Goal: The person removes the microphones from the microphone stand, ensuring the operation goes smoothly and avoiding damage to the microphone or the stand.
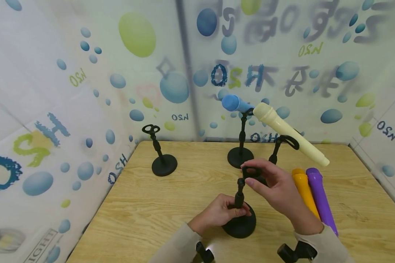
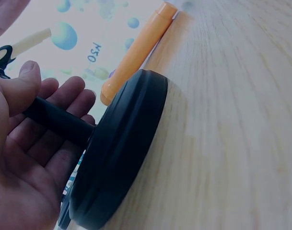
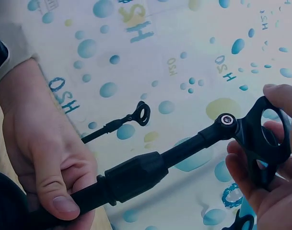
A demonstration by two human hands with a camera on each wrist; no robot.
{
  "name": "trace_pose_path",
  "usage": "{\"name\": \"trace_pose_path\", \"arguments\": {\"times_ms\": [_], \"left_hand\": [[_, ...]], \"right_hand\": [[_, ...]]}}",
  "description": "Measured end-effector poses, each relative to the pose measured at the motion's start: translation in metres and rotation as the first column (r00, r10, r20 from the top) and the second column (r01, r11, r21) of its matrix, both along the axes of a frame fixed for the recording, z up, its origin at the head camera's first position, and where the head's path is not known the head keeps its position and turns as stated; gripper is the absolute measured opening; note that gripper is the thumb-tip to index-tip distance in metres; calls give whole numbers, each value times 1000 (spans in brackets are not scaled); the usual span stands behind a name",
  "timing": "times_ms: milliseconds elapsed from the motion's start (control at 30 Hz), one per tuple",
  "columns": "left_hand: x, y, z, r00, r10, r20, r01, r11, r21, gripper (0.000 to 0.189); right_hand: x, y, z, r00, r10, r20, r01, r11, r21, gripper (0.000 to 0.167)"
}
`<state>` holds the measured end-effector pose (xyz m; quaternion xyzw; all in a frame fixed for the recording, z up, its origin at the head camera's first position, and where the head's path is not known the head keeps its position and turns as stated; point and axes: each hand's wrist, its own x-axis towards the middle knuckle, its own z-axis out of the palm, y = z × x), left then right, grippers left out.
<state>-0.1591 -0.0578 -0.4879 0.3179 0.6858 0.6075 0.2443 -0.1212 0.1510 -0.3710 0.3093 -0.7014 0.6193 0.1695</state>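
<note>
A small black microphone stand [image 1: 239, 228] with a round base stands near the front of the wooden table. My left hand [image 1: 218, 212] grips its pole just above the base, thumb across the front, as the left wrist view shows. At the top, my right hand [image 1: 278, 186] holds the looped clip [image 3: 253, 132] between thumb and fingers. The right wrist view shows the screw joint [image 3: 227, 120] under the clip and the thick collar [image 3: 136, 176] on the pole. Behind my right hand, a cream microphone [image 1: 289, 131] sits tilted in another stand's clip [image 1: 291, 141].
A blue microphone [image 1: 233, 103] rests in a stand [image 1: 242, 137] at the back. Another stand [image 1: 164, 166] with a bare clip is at the back left. Orange [image 1: 303, 188] and purple [image 1: 320, 197] microphones lie side by side on the table [image 1: 135, 219], right of my right hand. Printed sheeting [image 1: 145, 91] surrounds the table.
</note>
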Motion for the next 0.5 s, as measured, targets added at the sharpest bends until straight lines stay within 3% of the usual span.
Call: {"name": "trace_pose_path", "arguments": {"times_ms": [233, 367, 500], "left_hand": [[0, 0, 0, 1000, 1, 20, -1, 1000, 3, 23], [1, 0, 0, 1000, 5, 10, -5, 1000, 1, 22], [1, 0, 0, 1000, 14, 3, -14, 1000, -10, 22]], "right_hand": [[2, -1, -6, 1000, -16, -4, 16, 1000, 11, 41], [5, 0, -15, 996, -73, 42, 70, 994, 79, 38], [7, -1, -25, 992, -86, 89, 79, 994, 81, 37]]}}
